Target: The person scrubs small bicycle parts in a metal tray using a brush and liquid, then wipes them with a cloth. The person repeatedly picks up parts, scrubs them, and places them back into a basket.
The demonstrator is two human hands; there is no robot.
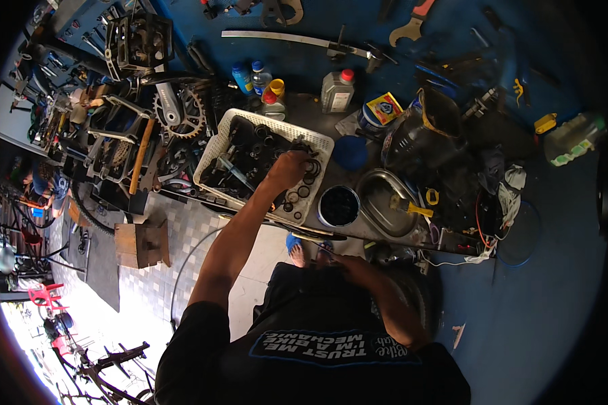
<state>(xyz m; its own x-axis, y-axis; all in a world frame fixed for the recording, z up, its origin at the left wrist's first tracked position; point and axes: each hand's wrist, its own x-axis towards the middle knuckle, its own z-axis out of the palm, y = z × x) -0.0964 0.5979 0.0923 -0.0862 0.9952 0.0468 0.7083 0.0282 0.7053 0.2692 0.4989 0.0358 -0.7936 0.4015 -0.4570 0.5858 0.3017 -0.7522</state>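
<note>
My left hand (289, 170) reaches into a white plastic basket (213, 150), over its right side. Its fingers are curled together among black rings (311, 171) and small round parts; what they pinch, if anything, is hidden. Also in the basket are dark bicycle parts (253, 138) and a tool with a pale blue handle (235, 171). My right hand (338, 264) is low in front of my body, just short of the bench edge. Those fingers are closed round something dark that I cannot make out.
Right of the basket stand an open round tub (339, 206) with dark contents and a metal tray (370, 219) with a yellow-handled brush (412, 207). Bottles (338, 90) line the back. A crankset (175, 113) and pedals lie left; a cardboard box (140, 244) stands below.
</note>
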